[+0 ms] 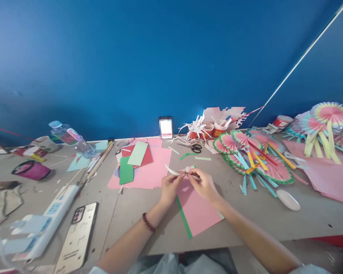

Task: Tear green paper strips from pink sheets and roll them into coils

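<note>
My left hand [170,187] and my right hand [203,185] meet above the table, thumbs and fingertips pinched together. Between them they hold a thin white strip [171,171], whose curled end sticks out to the left. Whether it is paper or tape I cannot tell. Below the hands lies a pink sheet of paper [198,215] with green strips along its edges; my right hand covers part of its far end. Loose green paper scraps [185,155] and black-handled scissors [196,148] lie just beyond the hands.
Left: stacked pink paper [161,163] with green and red pieces, a phone [78,238], a power strip [53,219], a tilted bottle [71,137]. Right: folded paper fans [277,169], a white mouse [288,199], paper cups [219,129]. A lit screen [166,128] leans on the blue wall.
</note>
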`<state>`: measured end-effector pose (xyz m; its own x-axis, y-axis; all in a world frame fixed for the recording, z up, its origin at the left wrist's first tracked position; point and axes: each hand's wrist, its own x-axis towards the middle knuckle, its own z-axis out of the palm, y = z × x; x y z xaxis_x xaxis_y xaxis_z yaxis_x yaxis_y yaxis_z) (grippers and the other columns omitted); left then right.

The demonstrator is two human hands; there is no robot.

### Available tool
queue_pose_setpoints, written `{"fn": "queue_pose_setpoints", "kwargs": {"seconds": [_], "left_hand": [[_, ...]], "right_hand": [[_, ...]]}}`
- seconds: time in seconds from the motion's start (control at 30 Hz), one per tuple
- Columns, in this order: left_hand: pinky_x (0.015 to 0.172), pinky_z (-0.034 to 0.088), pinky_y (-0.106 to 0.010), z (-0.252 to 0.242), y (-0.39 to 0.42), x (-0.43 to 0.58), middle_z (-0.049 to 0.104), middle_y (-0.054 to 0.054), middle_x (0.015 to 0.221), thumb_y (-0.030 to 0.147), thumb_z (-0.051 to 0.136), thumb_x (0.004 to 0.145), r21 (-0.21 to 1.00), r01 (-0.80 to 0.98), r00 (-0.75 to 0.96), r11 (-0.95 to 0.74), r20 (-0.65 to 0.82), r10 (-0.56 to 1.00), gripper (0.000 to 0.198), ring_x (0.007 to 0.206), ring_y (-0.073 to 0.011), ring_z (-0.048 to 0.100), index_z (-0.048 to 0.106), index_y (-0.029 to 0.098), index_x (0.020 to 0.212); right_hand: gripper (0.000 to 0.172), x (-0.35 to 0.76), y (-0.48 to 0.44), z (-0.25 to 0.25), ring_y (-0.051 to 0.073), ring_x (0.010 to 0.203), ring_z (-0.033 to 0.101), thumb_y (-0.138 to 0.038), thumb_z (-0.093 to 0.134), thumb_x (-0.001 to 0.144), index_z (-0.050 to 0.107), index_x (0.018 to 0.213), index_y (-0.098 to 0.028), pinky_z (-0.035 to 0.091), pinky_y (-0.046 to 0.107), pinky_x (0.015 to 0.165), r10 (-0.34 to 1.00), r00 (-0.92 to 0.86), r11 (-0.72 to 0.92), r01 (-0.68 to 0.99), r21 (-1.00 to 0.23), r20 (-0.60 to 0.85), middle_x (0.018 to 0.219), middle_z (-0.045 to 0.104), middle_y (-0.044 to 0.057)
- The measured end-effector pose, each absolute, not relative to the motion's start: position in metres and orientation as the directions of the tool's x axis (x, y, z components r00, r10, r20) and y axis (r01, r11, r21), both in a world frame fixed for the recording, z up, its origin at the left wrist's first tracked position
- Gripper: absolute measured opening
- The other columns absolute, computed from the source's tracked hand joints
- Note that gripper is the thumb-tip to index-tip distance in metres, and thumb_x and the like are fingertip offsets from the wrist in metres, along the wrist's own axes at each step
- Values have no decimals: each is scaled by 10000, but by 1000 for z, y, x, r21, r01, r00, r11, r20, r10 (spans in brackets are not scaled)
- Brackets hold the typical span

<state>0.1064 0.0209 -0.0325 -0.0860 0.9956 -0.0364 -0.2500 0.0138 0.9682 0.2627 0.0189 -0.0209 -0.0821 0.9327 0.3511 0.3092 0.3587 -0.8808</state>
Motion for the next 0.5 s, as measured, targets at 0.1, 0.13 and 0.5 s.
{"fn": "queue_pose_setpoints", "kwargs": {"seconds": [0.1,0.13,0.5], "left_hand": [[863,580,-409,-29,20,107,823,-111,932,400,893,647,957,-286,-77,47,-71,994,246,929,-293,748,835,194,768],[837,583,-397,-28,20,107,823,-112,933,404,896,643,955,-292,-74,56,-80,994,250,915,-288,747,834,193,763],[805,570,-360,-24,19,104,816,-117,921,471,867,676,960,-264,-8,88,-93,996,294,912,-268,735,828,194,767]], "right_hand": [[186,263,20,-24,201,764,723,-370,589,928,664,861,-213,593,288,673,936,-63,347,319,-882,345,854,754,62],[181,264,21,-25,203,772,729,-367,589,926,666,865,-214,600,295,684,938,-58,342,317,-885,342,865,758,64],[179,265,24,-25,206,782,751,-381,609,909,669,865,-217,619,308,725,946,-34,321,261,-910,324,888,780,69]]}}
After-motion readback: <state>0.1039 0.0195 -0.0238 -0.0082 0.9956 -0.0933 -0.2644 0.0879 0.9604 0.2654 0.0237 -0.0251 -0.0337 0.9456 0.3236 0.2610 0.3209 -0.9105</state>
